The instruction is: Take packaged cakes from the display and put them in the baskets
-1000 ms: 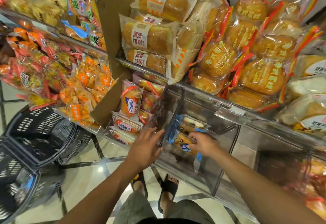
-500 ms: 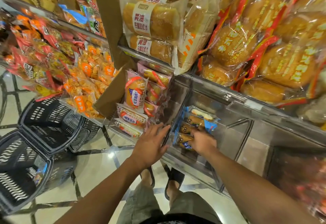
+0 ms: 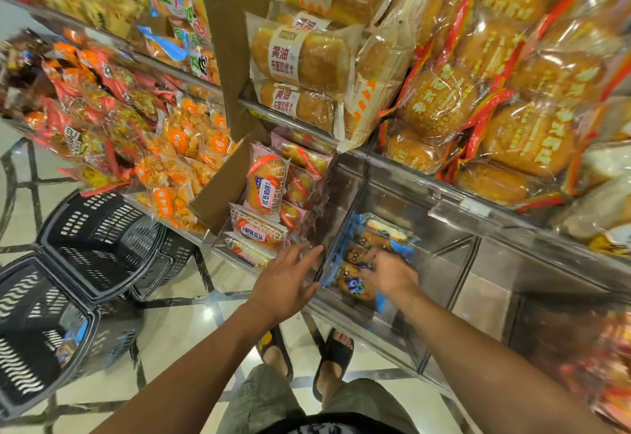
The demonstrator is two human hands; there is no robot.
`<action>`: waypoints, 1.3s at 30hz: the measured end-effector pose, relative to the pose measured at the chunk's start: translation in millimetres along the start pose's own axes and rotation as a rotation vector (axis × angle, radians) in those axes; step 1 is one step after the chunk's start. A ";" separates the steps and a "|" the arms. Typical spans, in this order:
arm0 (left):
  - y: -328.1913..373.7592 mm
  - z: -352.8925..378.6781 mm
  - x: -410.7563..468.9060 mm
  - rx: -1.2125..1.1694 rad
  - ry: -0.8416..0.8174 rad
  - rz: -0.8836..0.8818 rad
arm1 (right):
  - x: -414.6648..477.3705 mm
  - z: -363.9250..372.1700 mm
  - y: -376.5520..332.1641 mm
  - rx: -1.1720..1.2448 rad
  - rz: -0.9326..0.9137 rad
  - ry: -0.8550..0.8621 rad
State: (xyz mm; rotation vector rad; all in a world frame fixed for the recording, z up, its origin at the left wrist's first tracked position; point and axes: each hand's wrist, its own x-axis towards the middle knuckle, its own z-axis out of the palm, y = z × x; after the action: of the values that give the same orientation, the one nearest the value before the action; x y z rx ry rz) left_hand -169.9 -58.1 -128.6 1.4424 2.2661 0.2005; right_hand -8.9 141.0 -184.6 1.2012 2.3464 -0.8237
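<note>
Several blue-wrapped packaged cakes (image 3: 355, 288) lie in a clear bin (image 3: 440, 263) on the low display shelf. My right hand (image 3: 387, 273) is inside that bin, its fingers curled down onto the blue packs; I cannot see whether they grip one. My left hand (image 3: 288, 278) hovers with straight, spread fingers at the bin's left wall, holding nothing. Pink-wrapped cakes (image 3: 264, 191) fill the neighbouring bin to the left. Two black plastic baskets stand on the floor at the left: the far one (image 3: 99, 239) looks empty, the near one (image 3: 37, 334) holds a blue pack.
Upper shelves carry bagged butter loaves (image 3: 304, 58) and round sesame buns (image 3: 440, 102). Orange and red snack bags (image 3: 181, 147) crowd the left shelves beside a brown cardboard box (image 3: 225, 48). My sandalled feet (image 3: 307, 351) stand on a glossy tiled floor in front of the display.
The view dropped and shifted slightly. My right hand stays in the blue-cake bin, fingers working among the packs. My left hand has stayed beside the bin wall, still holding nothing.
</note>
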 end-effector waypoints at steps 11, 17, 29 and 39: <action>-27.6 -55.4 -31.9 -0.029 0.259 0.040 | -50.7 -78.5 -86.7 0.028 -0.183 0.316; -89.4 -107.8 -86.6 -0.021 0.460 0.054 | -88.0 -89.0 -195.2 -0.060 -0.431 0.481; -316.1 -168.8 -302.9 0.231 0.595 -0.405 | -149.0 8.0 -501.1 -0.284 -0.851 0.466; -436.2 -134.6 -478.2 0.105 0.530 -0.891 | -189.8 146.9 -699.6 -0.482 -1.123 0.218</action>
State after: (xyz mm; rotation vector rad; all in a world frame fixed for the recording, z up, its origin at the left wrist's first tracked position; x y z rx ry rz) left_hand -418.3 -661.6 -23.8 0.3053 3.1417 0.1882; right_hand -468.4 -393.1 40.7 -0.3244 3.0856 -0.3299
